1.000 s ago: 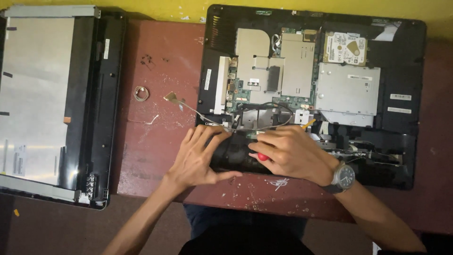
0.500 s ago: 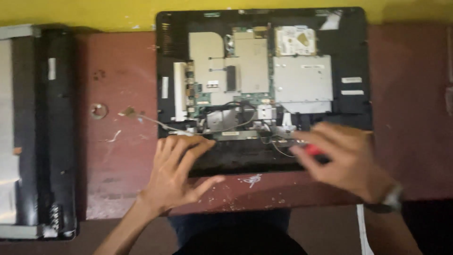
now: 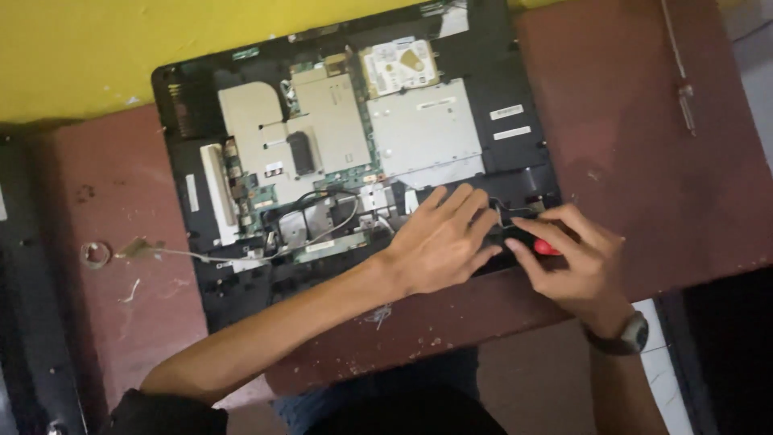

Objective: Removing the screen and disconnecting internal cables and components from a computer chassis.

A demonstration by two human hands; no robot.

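- Head view: left hand (image 3: 441,242) lies flat, fingers spread, on the lower edge of the opened computer chassis (image 3: 354,153), likely steadying it.
- Right hand (image 3: 573,258) pinches a red-handled tool (image 3: 546,247), probably a screwdriver, at the chassis's bottom right corner; its tip is hidden.
- Chassis lies back-up on a worn reddish-brown table (image 3: 684,185), against a yellow wall (image 3: 97,48).
- Small ring (image 3: 97,254) rests well left.

Informal repair spot, likely a home or small electronics workshop; which one cannot be told. Worn reddish-brown table (image 3: 684,185), scratched, paint-flecked. Opened all-in-one computer (image 3: 354,161) lies face down, boards and drive exposed. Yellow wall (image 3: 97,56) at far side. Detached black panel (image 3: 32,322) at left. Tiled floor (image 3: 668,387) near right.
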